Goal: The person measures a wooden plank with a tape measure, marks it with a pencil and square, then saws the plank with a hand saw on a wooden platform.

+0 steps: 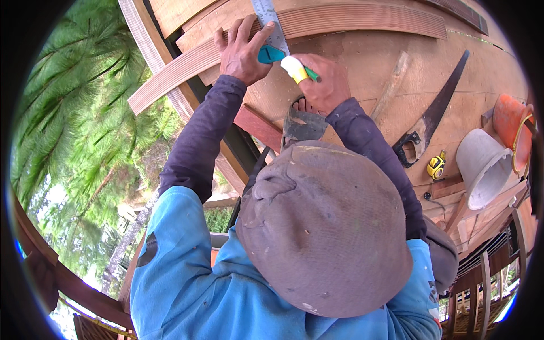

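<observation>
Pressing down near the top centre of the frame, the left hand (242, 52) was seen spread flat, fingers splayed, over a metal ruler (270, 22) and the grooved plank (226, 51) beneath it. No closed grip was made there: the hand was open and used as a clamp. The ruler's long axis was laid from the top edge of the frame down and slightly rightward, crossing the plank's length nearly square. Just to the right of it, the right hand (320, 82) was closed on a marker (297, 69) with a green barrel and a pale yellow wrap, its tip hidden from view. A teal piece (271, 54) lay between the two hands, touching the ruler's lower end; whether it belonged to the ruler or the marker could not be told. The marker was thus held on the ruler's right edge, and the right hand was the nearer one to that edge. On the plywood deck (374, 62) at right centre, well apart from both hands, a handsaw (433, 113), a yellow tape measure (436, 166) and two buckets (483, 165) were left untouched.
</observation>
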`<action>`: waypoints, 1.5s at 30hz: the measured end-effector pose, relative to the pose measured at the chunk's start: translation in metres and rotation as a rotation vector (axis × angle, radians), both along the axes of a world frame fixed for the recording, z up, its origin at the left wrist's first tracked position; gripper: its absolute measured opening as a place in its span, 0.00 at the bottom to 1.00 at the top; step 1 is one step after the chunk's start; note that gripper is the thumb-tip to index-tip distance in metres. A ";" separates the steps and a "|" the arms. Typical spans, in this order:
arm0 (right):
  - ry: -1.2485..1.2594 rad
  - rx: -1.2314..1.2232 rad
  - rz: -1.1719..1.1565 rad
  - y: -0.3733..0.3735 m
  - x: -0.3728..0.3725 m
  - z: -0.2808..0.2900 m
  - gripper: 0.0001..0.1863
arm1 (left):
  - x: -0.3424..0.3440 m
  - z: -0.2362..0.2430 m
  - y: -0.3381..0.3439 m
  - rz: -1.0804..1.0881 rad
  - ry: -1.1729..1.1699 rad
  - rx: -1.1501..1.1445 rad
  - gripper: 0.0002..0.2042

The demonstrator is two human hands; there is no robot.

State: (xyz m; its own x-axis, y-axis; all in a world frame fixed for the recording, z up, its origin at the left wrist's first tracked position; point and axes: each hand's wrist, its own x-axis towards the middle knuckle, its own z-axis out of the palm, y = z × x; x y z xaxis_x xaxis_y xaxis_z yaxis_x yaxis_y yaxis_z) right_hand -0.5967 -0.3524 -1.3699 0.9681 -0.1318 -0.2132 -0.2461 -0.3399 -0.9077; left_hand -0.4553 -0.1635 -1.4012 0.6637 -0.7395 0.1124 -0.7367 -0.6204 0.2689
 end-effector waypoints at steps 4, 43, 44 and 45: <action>0.129 0.439 -0.411 0.017 -0.029 -0.016 0.19 | -0.004 0.003 -0.001 -0.007 0.016 0.011 0.42; 0.069 0.953 -0.431 0.034 -0.019 -0.032 0.07 | 0.021 0.048 0.005 0.224 0.292 0.222 0.35; 0.068 0.957 -0.445 0.036 -0.018 -0.035 0.07 | 0.024 0.044 0.015 0.181 0.329 0.183 0.34; 0.071 0.977 -0.441 0.039 -0.018 -0.037 0.08 | 0.025 0.044 0.023 0.146 0.366 0.150 0.33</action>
State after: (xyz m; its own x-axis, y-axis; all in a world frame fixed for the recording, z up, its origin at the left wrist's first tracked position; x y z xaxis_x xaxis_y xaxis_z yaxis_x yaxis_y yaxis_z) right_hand -0.6147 -0.3139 -1.4067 0.8579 -0.2086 -0.4697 -0.2328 0.6570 -0.7170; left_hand -0.4302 -0.1410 -1.3568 0.7388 -0.6249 -0.2524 -0.5108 -0.7635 0.3952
